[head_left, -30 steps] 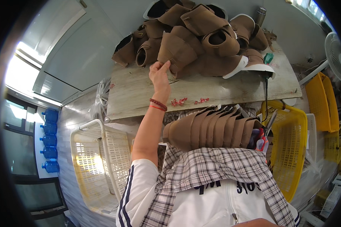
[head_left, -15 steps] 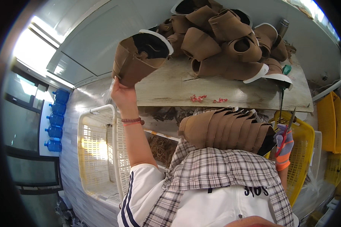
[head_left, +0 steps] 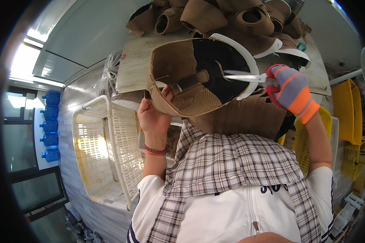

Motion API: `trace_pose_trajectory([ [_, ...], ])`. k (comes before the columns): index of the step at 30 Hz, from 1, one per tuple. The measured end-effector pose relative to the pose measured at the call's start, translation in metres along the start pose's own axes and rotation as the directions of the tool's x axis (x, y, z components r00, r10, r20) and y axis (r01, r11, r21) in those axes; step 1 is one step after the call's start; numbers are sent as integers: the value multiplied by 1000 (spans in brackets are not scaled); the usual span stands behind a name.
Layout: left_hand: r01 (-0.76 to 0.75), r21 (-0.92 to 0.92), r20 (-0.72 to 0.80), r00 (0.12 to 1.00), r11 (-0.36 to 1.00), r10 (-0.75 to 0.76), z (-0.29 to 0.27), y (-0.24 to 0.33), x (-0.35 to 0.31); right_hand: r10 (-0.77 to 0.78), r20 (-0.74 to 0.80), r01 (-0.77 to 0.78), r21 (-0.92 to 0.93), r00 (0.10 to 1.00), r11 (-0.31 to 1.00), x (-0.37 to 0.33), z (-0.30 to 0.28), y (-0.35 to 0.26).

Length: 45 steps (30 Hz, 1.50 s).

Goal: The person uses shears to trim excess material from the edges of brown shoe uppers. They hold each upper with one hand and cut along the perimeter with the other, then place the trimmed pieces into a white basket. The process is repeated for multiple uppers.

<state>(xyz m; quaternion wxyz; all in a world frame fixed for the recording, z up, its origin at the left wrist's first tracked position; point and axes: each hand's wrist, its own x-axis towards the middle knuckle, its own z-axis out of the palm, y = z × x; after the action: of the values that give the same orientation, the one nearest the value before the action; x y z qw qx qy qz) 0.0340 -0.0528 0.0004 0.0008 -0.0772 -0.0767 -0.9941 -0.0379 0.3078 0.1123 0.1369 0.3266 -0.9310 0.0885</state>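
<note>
A brown shoe upper (head_left: pixel 178 99) with a black lining and a curved white edge is held up in front of me, its hollow inside facing me. My left hand (head_left: pixel 156 111) is bare and grips its near left side, thumb inside and fingers outside. My right hand (head_left: pixel 290 89), in a grey and orange glove, is closed round the red handles of scissors (head_left: pixel 245 77). The blades point left over the black lining, close to a loose strand of thread. Under the held upper, a row of nested brown uppers (head_left: pixel 247 121) lies across my checked apron.
More uppers (head_left: pixel 202 16) are heaped at the back of the pale wooden table (head_left: pixel 134 67). A white plastic basket (head_left: pixel 119 141) stands on the left, with yellow crates (head_left: pixel 348 113) at the right. Clear plastic wrap (head_left: pixel 108 75) hangs by the table's left edge.
The upper has come nearer and turned so its inside faces me. My right hand has risen from beside the nested uppers, bringing the scissors over the lining.
</note>
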Motion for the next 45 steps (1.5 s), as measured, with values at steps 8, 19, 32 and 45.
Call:
trace_pose_trajectory([
  [8, 3, 153, -175, 984, 988, 25, 8, -7, 0, 528, -13, -504, 273, 849, 819, -9, 34, 49],
  [19, 200, 115, -411, 902, 973, -137, 14, -30, 1, -111, 105, 135, -270, 988, 953, 38, 18, -19],
  [32, 253, 135, -435, 884, 958, -172, 30, -46, 10, -167, 232, 224, -246, 958, 943, 52, 34, -13],
  [45, 302, 153, -435, 876, 941, -210, 27, -40, 9, -56, 254, 128, -278, 966, 952, 47, 17, -13],
])
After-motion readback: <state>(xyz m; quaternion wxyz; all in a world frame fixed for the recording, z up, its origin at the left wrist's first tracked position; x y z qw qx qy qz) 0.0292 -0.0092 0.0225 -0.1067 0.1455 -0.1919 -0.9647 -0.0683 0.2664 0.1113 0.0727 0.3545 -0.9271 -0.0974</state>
